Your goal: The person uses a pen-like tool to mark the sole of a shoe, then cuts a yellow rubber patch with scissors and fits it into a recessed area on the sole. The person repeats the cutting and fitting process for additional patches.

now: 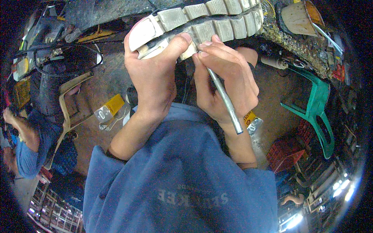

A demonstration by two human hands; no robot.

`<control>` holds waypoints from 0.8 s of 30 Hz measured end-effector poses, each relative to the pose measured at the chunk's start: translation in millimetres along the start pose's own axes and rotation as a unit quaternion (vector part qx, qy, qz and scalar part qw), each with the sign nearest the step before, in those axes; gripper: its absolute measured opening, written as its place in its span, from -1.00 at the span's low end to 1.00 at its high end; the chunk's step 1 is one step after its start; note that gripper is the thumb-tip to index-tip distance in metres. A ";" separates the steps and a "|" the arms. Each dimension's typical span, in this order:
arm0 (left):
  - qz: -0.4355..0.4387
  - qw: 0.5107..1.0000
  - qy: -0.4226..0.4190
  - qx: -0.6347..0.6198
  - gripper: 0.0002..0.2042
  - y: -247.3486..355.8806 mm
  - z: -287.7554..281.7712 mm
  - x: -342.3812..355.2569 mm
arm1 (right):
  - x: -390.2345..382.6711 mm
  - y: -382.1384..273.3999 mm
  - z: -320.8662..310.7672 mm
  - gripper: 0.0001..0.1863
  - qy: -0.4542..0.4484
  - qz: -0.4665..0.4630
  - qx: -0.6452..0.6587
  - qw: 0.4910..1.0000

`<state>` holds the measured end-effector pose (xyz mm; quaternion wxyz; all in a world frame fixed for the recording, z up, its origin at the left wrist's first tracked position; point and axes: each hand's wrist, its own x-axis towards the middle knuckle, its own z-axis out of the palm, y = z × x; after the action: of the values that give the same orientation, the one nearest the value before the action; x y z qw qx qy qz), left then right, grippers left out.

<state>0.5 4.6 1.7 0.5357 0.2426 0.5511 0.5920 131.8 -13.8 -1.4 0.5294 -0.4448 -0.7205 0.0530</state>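
A shoe (pixel 211 21) is held up with its grey-white blocky sole facing me; a dark groove runs along the middle of the sole. My left hand (pixel 151 73) grips it around the white end, the thumb pressed on the sole's edge. In my right hand (pixel 229 77) is a slim metal rod-shaped tool (pixel 225 99), pinched between thumb and fingers and slanting down across the palm. Its upper end is hidden behind the fingertips, which are at the sole's near edge beside my left thumb. Whether the tip touches the sole cannot be made out.
A dark, cluttered bench (pixel 108 15) lies at the far side, with a round tub (pixel 299 17) at right. A black cable (pixel 37 64) loops at left. Chairs stand either side, beige (pixel 64 93) and green (pixel 320 101). A red crate (pixel 285 153) is at right, another person (pixel 27 155) at left.
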 end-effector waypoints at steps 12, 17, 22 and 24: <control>0.013 1.000 -0.009 0.003 -0.56 0.7 0.3 1.9 | -1.9 0.1 -2.6 -0.79 -0.012 0.008 0.017 1.000; 0.008 1.000 -0.005 0.006 -0.58 2.1 1.4 1.4 | -2.4 -1.3 -5.3 -0.79 -0.025 0.015 0.018 0.999; 0.013 1.000 -0.012 0.015 -0.61 4.5 2.2 2.2 | -2.0 0.2 -0.8 -0.87 0.006 0.006 0.037 0.999; 0.014 1.000 -0.009 0.017 -0.62 5.3 2.6 1.5 | -2.1 1.1 1.1 -0.92 0.020 0.004 0.047 0.999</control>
<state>0.4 7.9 6.8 0.5284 0.2642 0.5529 0.5876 131.7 -14.2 -3.9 0.5637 -0.4236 -0.7046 0.0798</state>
